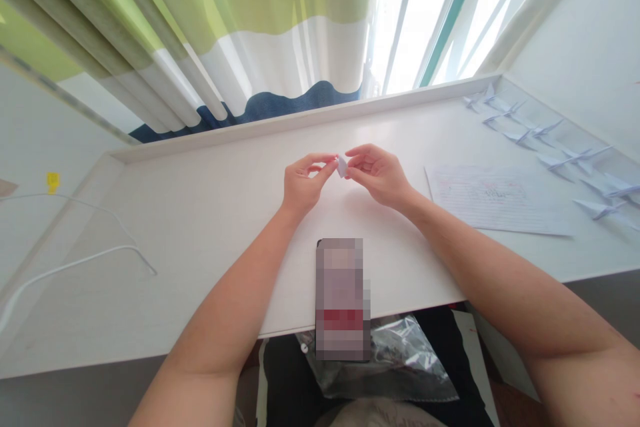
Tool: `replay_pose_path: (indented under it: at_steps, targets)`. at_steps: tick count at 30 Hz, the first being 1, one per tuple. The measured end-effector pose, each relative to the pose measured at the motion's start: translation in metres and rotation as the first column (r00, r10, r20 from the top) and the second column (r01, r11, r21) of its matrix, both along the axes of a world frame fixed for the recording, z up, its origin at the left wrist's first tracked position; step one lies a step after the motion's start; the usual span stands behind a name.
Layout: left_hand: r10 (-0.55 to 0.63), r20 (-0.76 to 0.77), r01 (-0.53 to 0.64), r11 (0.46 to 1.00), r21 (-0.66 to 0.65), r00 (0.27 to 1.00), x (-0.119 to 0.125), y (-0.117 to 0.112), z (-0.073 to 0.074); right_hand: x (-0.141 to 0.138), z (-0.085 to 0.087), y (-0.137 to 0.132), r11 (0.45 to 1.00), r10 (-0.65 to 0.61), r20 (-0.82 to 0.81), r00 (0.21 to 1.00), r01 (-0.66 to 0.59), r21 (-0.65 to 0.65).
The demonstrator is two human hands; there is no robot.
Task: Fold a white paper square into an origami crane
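A small piece of folded white paper (pixel 342 167) is held up over the white desk, between my two hands. My left hand (pixel 306 181) pinches its left side between thumb and index finger. On the other side, my right hand (pixel 377 175) has its thumb and bent fingers at the paper's right edge, with the index fingertip slightly raised. The fold's exact shape is too small to make out. Below the hands, a phone (pixel 340 293) with a blurred screen lies at the desk's front edge.
Several folded paper cranes (pixel 570 160) stand along the desk's right side. Nearby are lined paper sheets (pixel 493 197) with writing. A white cable (pixel 75 267) lies at the left. A clear plastic bag (pixel 400 360) rests on my lap. Behind the desk's raised rim (pixel 300 117) hangs a curtain (pixel 280 27).
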State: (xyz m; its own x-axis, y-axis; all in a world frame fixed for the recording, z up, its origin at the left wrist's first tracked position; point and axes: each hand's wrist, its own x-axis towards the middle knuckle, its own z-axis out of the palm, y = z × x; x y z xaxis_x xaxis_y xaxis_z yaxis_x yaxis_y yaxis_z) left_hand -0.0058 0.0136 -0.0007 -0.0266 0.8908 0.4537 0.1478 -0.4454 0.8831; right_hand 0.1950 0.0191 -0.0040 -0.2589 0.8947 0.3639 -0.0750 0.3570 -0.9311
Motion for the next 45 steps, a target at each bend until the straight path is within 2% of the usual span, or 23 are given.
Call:
replay_pose_path:
  at_steps: [8,14,17,27,36,45]
  targets:
    - [-0.030,-0.014,0.030,1.000,0.010,0.999,-0.004,0.001,0.002,0.000,0.001,-0.001,1.000,-0.004,-0.005,1.000,0.004,0.005]
    - [0.010,0.004,-0.009,0.998,-0.060,1.000,-0.014,0.009,0.003,0.002,0.000,-0.001,0.995,-0.069,0.101,0.992,0.061,0.080]
    - [-0.014,0.003,0.014,0.996,-0.090,1.000,-0.015,0.010,0.003,0.003,-0.001,-0.002,0.989,-0.092,0.175,0.980,0.069,0.134]
    - [-0.094,-0.034,0.088,0.985,-0.149,0.995,-0.014,0.006,0.005,0.006,0.000,-0.003,0.975,-0.080,0.271,0.959,0.019,0.220]
    - [-0.182,-0.061,0.173,0.975,-0.137,0.981,-0.016,0.011,0.000,0.006,-0.003,-0.002,0.974,-0.084,0.250,0.965,0.027,0.223]
    - [-0.116,-0.067,0.103,0.980,-0.169,0.991,-0.008,0.003,0.007,0.006,-0.007,0.002,0.968,-0.109,0.259,0.960,0.043,0.249]
